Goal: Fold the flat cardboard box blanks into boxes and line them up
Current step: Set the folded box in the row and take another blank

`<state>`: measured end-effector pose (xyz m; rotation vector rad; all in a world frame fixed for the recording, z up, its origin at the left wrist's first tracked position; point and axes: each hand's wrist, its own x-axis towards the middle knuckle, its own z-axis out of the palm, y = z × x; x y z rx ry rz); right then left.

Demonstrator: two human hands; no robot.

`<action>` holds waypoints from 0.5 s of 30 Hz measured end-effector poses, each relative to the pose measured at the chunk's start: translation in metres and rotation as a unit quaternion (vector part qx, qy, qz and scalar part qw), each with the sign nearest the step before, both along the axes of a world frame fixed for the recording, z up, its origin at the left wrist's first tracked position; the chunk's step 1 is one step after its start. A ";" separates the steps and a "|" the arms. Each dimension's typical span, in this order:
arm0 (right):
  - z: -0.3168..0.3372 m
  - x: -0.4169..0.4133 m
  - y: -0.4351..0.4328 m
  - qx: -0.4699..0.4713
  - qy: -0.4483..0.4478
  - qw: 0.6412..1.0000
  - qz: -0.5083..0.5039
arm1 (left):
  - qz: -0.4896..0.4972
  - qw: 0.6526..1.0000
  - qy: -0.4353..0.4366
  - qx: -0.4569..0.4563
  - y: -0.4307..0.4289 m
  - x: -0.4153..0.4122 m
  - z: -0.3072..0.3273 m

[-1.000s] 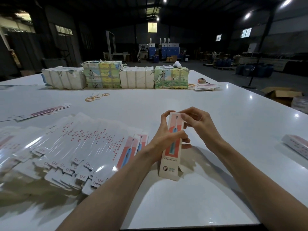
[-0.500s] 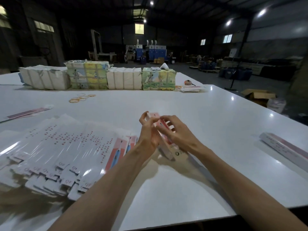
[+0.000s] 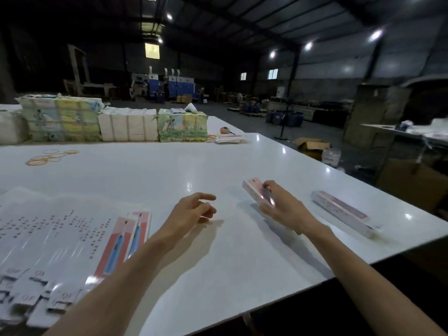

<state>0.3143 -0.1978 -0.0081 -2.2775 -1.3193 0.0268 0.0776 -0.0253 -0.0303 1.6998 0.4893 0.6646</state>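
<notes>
Right hand (image 3: 286, 209) grips a slim glossy cardboard box (image 3: 257, 194); left hand (image 3: 191, 210) loosely spread, holding nothing

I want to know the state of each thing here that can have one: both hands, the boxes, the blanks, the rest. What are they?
left hand: relaxed, holds nothing.
right hand: grips the held box.
held box: folded up.
second box: folded, lying on the table at right.
flat blanks: unfolded, fanned out at left.
rubber bands: loose.
bundles: wrapped, in a row.

place: warehouse | cues: steel roof (image 3: 242, 18), pallets (image 3: 252, 113), bundled stacks (image 3: 128, 124)
</notes>
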 end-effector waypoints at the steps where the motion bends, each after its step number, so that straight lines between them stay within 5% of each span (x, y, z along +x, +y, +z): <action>1: -0.003 0.009 -0.015 -0.007 -0.010 0.999 -0.033 | -0.001 1.000 0.007 0.010 0.000 -0.001 0.000; 9: -0.008 0.064 -0.096 -0.074 -0.193 0.967 -0.148 | -0.011 0.999 0.028 0.043 0.001 0.002 -0.004; 15: -0.016 0.080 -0.121 -0.100 -0.227 0.948 -0.201 | -0.026 0.997 0.041 0.067 0.011 0.004 -0.013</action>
